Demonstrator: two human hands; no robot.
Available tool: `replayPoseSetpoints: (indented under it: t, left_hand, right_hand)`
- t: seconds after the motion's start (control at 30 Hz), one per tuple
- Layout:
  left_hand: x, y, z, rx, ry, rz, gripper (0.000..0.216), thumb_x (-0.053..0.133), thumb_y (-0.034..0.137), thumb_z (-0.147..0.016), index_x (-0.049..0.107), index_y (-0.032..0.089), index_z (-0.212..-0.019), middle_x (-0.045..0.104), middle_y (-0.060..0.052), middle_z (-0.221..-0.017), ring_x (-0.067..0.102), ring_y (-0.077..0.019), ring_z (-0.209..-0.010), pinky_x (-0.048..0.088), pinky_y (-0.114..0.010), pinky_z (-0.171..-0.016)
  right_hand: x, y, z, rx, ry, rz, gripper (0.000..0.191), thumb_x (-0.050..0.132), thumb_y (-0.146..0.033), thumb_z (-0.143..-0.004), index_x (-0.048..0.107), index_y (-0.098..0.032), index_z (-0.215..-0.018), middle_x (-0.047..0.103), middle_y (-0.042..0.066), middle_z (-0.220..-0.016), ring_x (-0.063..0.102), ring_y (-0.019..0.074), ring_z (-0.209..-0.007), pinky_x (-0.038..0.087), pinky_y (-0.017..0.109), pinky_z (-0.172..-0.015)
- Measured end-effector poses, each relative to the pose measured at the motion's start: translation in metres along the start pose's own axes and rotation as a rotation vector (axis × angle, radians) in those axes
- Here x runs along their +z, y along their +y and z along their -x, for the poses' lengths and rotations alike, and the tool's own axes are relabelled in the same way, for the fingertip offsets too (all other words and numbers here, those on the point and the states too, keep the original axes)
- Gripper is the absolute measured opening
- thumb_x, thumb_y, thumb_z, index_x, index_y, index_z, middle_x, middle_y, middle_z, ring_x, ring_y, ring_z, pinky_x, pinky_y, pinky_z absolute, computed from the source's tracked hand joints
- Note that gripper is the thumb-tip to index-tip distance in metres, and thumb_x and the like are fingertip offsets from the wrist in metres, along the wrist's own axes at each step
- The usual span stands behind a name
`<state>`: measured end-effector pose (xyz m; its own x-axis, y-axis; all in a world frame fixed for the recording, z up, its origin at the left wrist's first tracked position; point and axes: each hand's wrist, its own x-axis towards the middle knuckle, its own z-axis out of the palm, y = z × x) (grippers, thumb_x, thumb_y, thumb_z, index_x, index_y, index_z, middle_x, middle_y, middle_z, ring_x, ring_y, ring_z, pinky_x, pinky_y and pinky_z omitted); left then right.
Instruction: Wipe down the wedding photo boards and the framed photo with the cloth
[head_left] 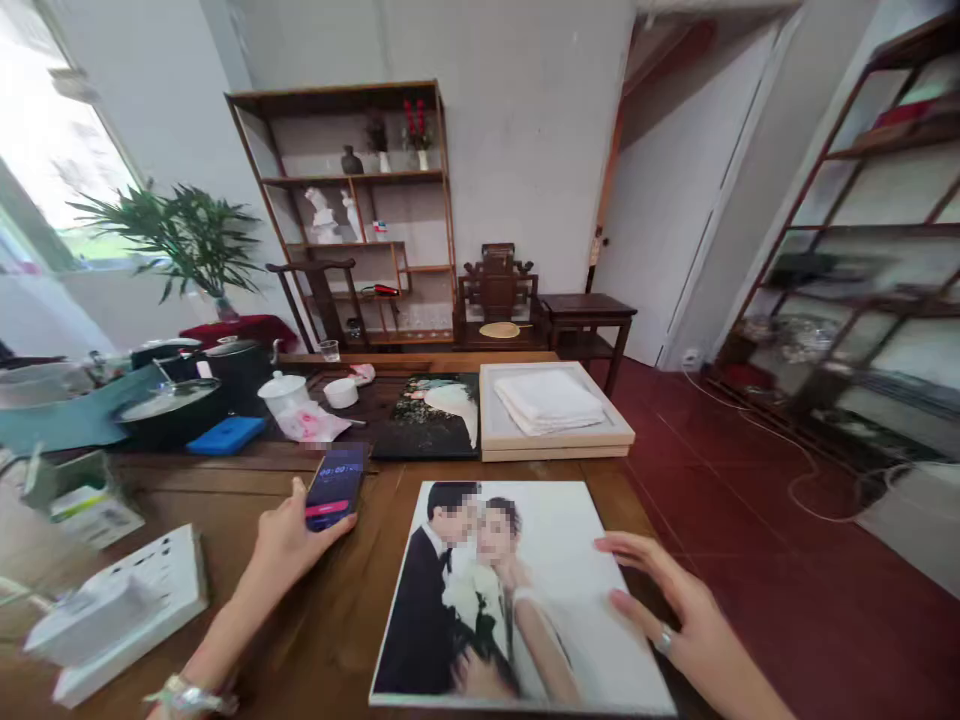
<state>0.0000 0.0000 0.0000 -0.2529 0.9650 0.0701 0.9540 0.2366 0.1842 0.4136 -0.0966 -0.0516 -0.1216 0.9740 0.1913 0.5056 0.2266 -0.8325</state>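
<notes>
In my left hand [289,535] is a smartphone [335,487], its screen lit with a row of digits and a pink bar, held between thumb and fingers just above the table. Before me lies a large square wedding photo panel [551,560] showing a couple in a dark suit and a white dress. My right hand [667,600] is at the panel's right edge, fingers spread and fingertips touching its surface; a ring is on one finger. Beyond the panel, a folded white cloth [550,400] rests on pale framed boards [619,440].
Left of the boards lies a dark photo panel [427,440]. A white lidded cup [283,390], a blue block [225,436] and a glass-lidded pan [171,400] stand at the back left. Nearer is a white perforated tray [176,570]. The wooden table [330,620] ends at the right above red floor.
</notes>
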Motion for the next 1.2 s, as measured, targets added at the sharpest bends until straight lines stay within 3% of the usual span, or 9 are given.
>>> replayPoseSetpoints:
  t: [0.43,0.5,0.57,0.63,0.67,0.73,0.8,0.93,1.2]
  left_hand:
    - [0.010,-0.026,-0.012,-0.005,0.022,0.007,0.093,0.043,0.062,-0.066,0.029,-0.009,-0.125,0.060,-0.027,-0.104,0.053,-0.0421,-0.105,0.039,-0.044,-0.083]
    - [0.014,-0.022,-0.009,0.031,0.117,0.001,0.094,0.045,0.060,-0.066,0.029,-0.011,-0.125,0.055,-0.031,-0.112,0.049,-0.0433,-0.109,0.035,-0.047,-0.089]
    - [0.014,-0.009,-0.002,0.114,0.337,0.015,0.089,0.046,0.056,-0.067,0.030,-0.009,-0.127,0.041,-0.032,-0.127,0.040,-0.0426,-0.119,0.028,-0.050,-0.096]
    - [0.009,0.012,0.008,0.294,0.456,0.130,0.069,0.043,0.050,-0.074,0.039,0.004,-0.126,0.038,-0.024,-0.133,0.035,-0.0361,-0.123,0.028,-0.047,-0.100]
    - [0.006,0.025,0.014,0.398,0.414,0.212,0.056,0.041,0.046,-0.079,0.045,0.010,-0.121,0.044,-0.018,-0.129,0.041,-0.0313,-0.120,0.033,-0.044,-0.098]
    - [0.002,0.050,0.024,0.582,0.148,0.339,0.035,0.039,0.039,-0.084,0.053,0.018,-0.108,0.056,-0.011,-0.112,0.054,-0.0242,-0.105,0.042,-0.038,-0.091]
    - [0.005,0.069,0.031,0.630,-0.027,0.408,0.031,0.039,0.037,-0.086,0.054,0.021,-0.108,0.056,-0.009,-0.113,0.055,-0.0234,-0.104,0.044,-0.039,-0.088]
    - [0.032,0.083,0.040,0.625,-0.089,0.414,0.059,0.058,0.043,-0.075,0.043,0.020,-0.127,0.037,-0.016,-0.135,0.034,-0.0321,-0.127,0.034,-0.047,-0.099]
    - [0.049,0.085,0.040,0.645,-0.087,0.292,0.061,0.043,0.048,-0.084,0.032,0.019,-0.137,0.023,-0.019,-0.144,0.020,-0.0357,-0.132,0.024,-0.056,-0.100]
  right_hand:
    - [0.002,-0.005,-0.001,-0.043,0.062,0.023,0.037,0.055,-0.036,-0.082,0.050,-0.024,-0.117,0.055,0.008,-0.120,0.052,0.0237,-0.109,0.043,0.039,-0.094]
    - [0.003,-0.004,-0.001,-0.047,0.074,0.010,0.037,0.056,-0.036,-0.081,0.051,-0.024,-0.116,0.056,0.008,-0.119,0.053,0.0238,-0.108,0.044,0.039,-0.093]
    - [0.003,-0.003,-0.004,-0.053,0.087,-0.021,0.037,0.057,-0.035,-0.081,0.051,-0.024,-0.116,0.057,0.009,-0.117,0.054,0.0239,-0.106,0.045,0.038,-0.092]
    - [0.000,-0.003,-0.012,-0.061,0.097,-0.057,0.036,0.056,-0.035,-0.081,0.051,-0.023,-0.115,0.058,0.009,-0.115,0.056,0.0232,-0.102,0.047,0.038,-0.089]
    - [-0.002,-0.004,-0.018,-0.064,0.107,-0.067,0.035,0.055,-0.035,-0.082,0.051,-0.023,-0.115,0.059,0.009,-0.114,0.057,0.0226,-0.100,0.048,0.037,-0.087]
    - [-0.008,-0.009,-0.035,-0.083,0.154,-0.044,0.032,0.054,-0.036,-0.083,0.051,-0.023,-0.112,0.060,0.008,-0.110,0.059,0.0219,-0.095,0.049,0.038,-0.084]
    - [-0.014,-0.016,-0.058,-0.124,0.236,0.057,0.029,0.054,-0.037,-0.082,0.052,-0.023,-0.108,0.060,0.007,-0.108,0.058,0.0226,-0.093,0.048,0.039,-0.083]
    - [-0.017,-0.025,-0.108,-0.327,0.297,0.313,0.035,0.053,-0.036,-0.082,0.047,-0.024,-0.115,0.052,0.008,-0.118,0.049,0.0265,-0.110,0.040,0.045,-0.093]
    - [0.005,-0.032,-0.172,-0.446,0.154,0.637,0.063,0.054,-0.040,-0.081,0.026,-0.020,-0.134,0.036,0.014,-0.135,0.030,0.0263,-0.127,0.030,0.042,-0.101]
